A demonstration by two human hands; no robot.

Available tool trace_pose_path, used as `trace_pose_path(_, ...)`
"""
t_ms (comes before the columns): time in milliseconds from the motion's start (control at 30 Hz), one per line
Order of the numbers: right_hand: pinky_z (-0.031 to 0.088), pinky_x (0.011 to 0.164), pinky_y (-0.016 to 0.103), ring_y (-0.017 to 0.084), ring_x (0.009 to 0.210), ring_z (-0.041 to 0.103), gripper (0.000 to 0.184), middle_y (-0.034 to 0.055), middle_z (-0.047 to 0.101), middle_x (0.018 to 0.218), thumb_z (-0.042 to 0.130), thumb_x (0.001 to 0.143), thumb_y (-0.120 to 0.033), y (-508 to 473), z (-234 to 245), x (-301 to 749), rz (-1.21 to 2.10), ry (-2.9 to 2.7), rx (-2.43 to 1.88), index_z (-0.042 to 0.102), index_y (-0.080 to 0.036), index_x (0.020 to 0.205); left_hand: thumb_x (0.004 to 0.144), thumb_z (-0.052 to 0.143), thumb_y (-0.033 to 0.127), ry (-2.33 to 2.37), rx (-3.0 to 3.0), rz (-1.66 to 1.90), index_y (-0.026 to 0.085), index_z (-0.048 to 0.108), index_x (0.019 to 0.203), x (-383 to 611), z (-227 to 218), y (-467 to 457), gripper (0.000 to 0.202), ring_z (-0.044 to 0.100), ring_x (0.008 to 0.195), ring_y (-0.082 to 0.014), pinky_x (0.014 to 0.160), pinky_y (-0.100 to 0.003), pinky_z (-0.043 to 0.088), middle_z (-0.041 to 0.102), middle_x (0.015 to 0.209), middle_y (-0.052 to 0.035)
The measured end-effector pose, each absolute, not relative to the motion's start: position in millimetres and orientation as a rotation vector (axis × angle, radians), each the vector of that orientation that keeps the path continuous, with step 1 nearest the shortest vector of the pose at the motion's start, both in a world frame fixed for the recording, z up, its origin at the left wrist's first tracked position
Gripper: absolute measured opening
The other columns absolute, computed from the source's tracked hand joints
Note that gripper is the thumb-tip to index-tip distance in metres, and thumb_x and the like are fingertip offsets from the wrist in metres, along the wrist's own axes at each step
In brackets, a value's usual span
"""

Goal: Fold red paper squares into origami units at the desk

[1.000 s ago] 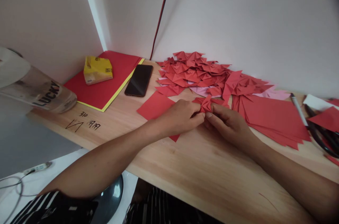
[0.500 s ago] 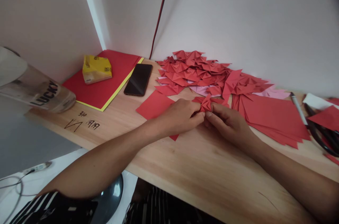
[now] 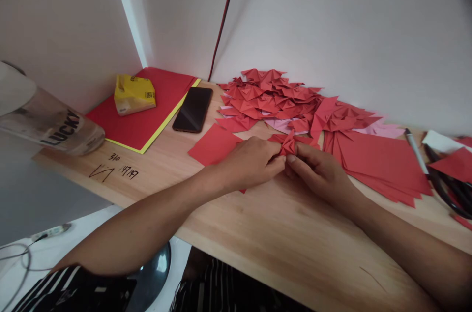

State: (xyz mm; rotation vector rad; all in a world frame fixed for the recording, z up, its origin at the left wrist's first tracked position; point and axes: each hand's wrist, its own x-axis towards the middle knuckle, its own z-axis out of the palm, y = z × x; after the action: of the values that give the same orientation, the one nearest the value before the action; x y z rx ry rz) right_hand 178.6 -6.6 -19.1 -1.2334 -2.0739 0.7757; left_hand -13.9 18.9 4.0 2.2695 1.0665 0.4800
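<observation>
A small red folded paper piece (image 3: 288,146) is pinched between my two hands just above the table. My left hand (image 3: 256,162) is closed on its left side, with thumb and forefinger together. On the other side my right hand (image 3: 319,169) grips it, thumb in front. Parts of the fold are hidden behind the fingers. Under my left hand and wrist lies a red paper sheet (image 3: 214,144), partly covered. Behind both hands is a heap of red and pink folded papers (image 3: 269,96) against the wall.
A stack of red sheets (image 3: 385,162) lies right of my hands, beside a marker (image 3: 416,151) and black-handled scissors (image 3: 442,186). To the left are a phone (image 3: 192,109), a yellow packet (image 3: 134,96) on a red folder (image 3: 155,120), and a clear bottle (image 3: 55,123).
Both hands keep hold of the folded paper in nearly the same place. The view has shifted very slightly; nothing else visibly differs.
</observation>
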Motion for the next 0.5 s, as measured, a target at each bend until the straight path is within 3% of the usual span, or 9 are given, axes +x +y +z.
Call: trace_pose_path(500,0.038,0.056,0.026,0.013,0.059,0.049,0.027,-0.0007,0.053,0.065,0.044,0.098,-0.025,-6.3,-18.9,178.2,0.795,-2.072,-1.232,0.049,-0.022,0.072,0.092,0.041,0.031,1.066,2.382,0.471,0.016,0.06,0.077,-16.3,1.8,17.8,0.029,0.053,0.066,-0.0147,0.059,-0.029,0.034,0.062,0.074,-0.004)
